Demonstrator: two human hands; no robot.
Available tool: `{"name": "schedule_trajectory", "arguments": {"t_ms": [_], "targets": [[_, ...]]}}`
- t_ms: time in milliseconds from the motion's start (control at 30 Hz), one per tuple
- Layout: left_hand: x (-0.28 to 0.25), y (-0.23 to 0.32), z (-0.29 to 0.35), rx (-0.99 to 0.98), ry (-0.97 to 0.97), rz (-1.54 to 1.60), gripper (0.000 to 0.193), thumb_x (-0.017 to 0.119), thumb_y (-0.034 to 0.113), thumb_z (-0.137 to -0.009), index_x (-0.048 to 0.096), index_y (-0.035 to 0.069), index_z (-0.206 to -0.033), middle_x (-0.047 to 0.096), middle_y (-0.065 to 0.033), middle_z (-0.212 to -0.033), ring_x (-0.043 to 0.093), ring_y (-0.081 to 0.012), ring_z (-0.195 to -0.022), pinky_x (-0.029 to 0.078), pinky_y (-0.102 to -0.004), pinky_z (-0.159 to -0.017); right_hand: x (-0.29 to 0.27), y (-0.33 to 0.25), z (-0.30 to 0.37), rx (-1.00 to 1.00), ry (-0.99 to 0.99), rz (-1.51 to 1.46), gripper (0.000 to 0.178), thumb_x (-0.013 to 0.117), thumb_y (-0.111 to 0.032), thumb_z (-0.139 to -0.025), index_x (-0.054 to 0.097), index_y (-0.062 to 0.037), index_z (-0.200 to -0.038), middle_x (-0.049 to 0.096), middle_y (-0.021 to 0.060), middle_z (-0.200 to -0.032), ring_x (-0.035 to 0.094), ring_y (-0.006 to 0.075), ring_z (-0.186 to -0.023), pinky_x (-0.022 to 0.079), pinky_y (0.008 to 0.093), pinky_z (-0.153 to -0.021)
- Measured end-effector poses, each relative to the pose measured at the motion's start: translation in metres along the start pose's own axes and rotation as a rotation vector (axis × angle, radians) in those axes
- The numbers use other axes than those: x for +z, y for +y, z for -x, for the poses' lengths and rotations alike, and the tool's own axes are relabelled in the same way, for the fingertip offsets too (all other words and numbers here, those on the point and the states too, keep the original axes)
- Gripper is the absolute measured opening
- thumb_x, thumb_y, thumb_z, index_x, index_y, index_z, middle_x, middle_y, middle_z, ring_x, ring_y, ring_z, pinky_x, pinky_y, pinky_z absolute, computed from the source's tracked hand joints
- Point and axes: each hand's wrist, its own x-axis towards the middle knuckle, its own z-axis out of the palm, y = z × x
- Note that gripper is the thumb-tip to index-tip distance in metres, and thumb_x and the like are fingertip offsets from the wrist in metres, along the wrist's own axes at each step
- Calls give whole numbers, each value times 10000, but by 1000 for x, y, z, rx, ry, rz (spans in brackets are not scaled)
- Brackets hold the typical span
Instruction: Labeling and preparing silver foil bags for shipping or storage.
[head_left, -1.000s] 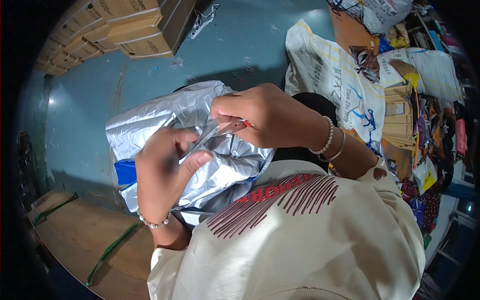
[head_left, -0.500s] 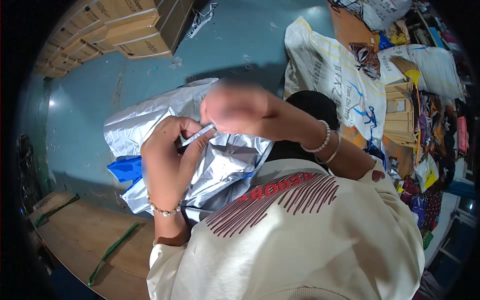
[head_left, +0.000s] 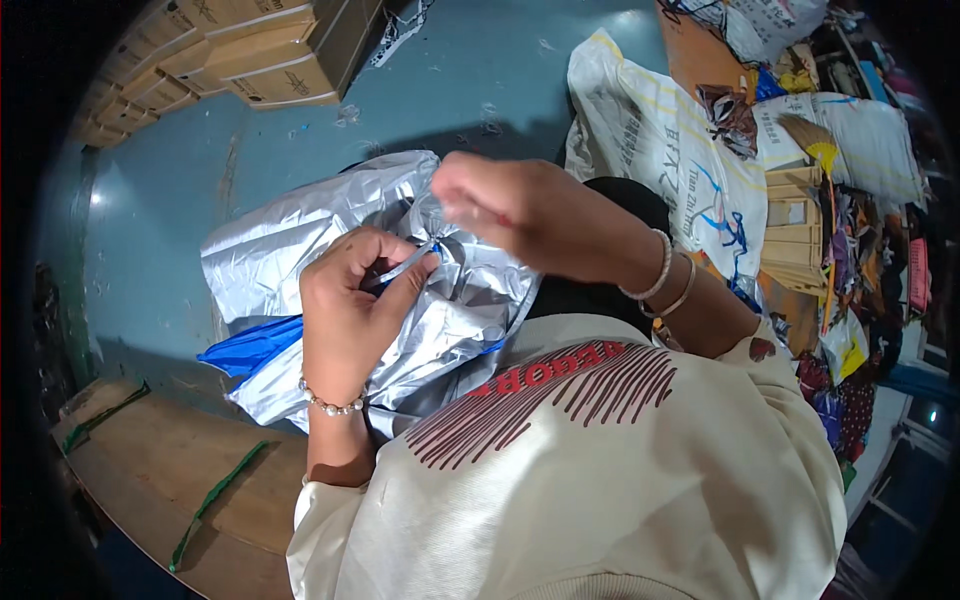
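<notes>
A crumpled silver sheet (head_left: 275, 240) with a blue reverse side (head_left: 255, 343) lies across my lap. My left hand (head_left: 350, 295) pinches a narrow grey strip (head_left: 408, 264) between thumb and fingers, beside a gathered spot in the sheet. Just above and right of that spot is my right hand (head_left: 520, 207), slightly smeared, with its fingers curled together. What it holds, if anything, cannot be made out. Beaded bracelets circle both wrists.
Stacked cardboard boxes (head_left: 270, 65) stand at the far left. A large white woven sack (head_left: 640, 130) lies at the far right, near a wooden crate (head_left: 795, 215) and piled goods. At the lower left is a wooden board (head_left: 150, 470) with green straps.
My right hand has lifted slightly off the sheet and moved right, uncovering the gathered spot. My left hand keeps its pinch on the strip and has shifted slightly right.
</notes>
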Motion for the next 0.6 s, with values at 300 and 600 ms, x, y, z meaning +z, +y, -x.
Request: {"name": "schedule_trajectory", "arguments": {"t_ms": [300,600], "targets": [[25,-21,-14,32,-66,71,129,720,-35,-723,599,9,-709,552,5,-639,415,-97,-543,346,-214,-519,-13,-3,-5,-377,-198,988,78,577,-82,-788,532,-80,-852,510,56,-680,357,171,-496,334,305,-488],[39,-63,-19,-132,29,264,174,732,2,-757,582,35,-675,540,38,-629,390,-63,-536,324,-186,-508,-117,11,14,162,35,-796,38,531,-135,-890,542,-101,-903,473,-38,-734,318,24,-540,232,182,-462]]}}
